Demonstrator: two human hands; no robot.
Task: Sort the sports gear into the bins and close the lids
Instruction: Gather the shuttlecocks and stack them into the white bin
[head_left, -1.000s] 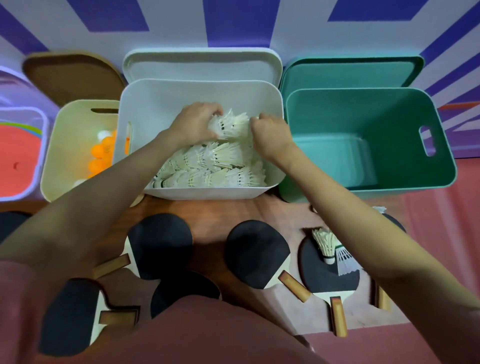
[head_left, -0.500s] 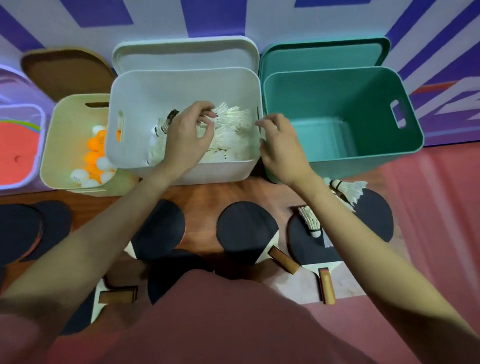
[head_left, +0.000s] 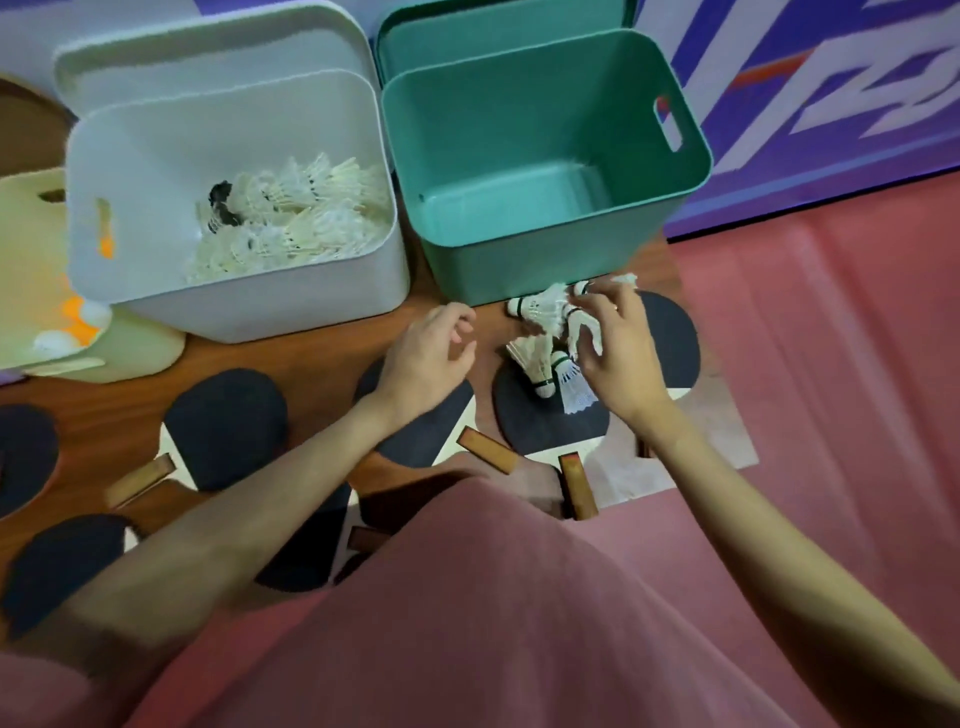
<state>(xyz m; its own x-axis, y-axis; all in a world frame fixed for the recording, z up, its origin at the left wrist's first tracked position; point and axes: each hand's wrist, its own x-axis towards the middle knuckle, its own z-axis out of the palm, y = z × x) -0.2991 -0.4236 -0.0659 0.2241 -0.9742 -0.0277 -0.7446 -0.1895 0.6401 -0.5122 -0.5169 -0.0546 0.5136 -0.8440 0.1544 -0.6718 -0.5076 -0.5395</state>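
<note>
Both hands had left the white bin (head_left: 249, 306) and dropped to the desk (head_left: 311, 358). Our right hand (head_left: 621, 358) had its grip pinching the last loose shuttlecocks (head_left: 540, 338) lying on a paddle (head_left: 524, 421); our left hand (head_left: 426, 358) hovered loosely curled, holding nothing. The paddles were still unsorted, we reckoned.

Matt plastic bins (head_left: 545, 156), feathered shuttlecocks (head_left: 291, 218), wooden-handled paddles (head_left: 550, 415).

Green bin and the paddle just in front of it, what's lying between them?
In the head view, loose shuttlecocks lie between the green bin and the paddle, some resting on it. The right hand holds some.
</note>
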